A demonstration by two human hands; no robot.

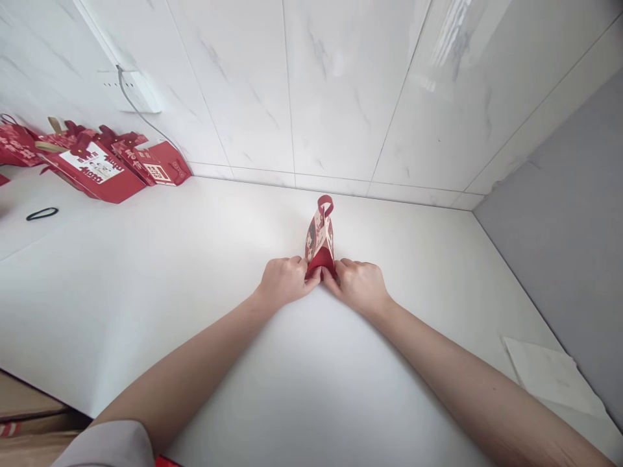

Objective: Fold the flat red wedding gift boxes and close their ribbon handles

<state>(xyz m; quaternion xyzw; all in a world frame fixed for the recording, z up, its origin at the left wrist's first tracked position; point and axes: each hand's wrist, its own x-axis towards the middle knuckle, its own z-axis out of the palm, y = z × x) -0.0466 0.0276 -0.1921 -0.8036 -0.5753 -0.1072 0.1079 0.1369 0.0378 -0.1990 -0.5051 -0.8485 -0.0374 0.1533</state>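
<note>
A small red and cream gift box (320,241) with printed figures stands upright on the white table, a red ribbon loop (326,205) at its peaked top. My left hand (287,279) grips its lower left side, fingers behind and thumb at the front. From the right, my right hand (357,282) holds the opposite side in the same way. Both thumbs meet at the bottom of the red end panel facing me. The fingertips behind the box are partly hidden.
Several red gift boxes (121,188) with ribbons stand against the tiled wall at the left. A black loop (42,213) lies near them. A cable runs from a wall socket (129,91). White sheets (552,376) lie at the right edge; cardboard (29,395) shows lower left.
</note>
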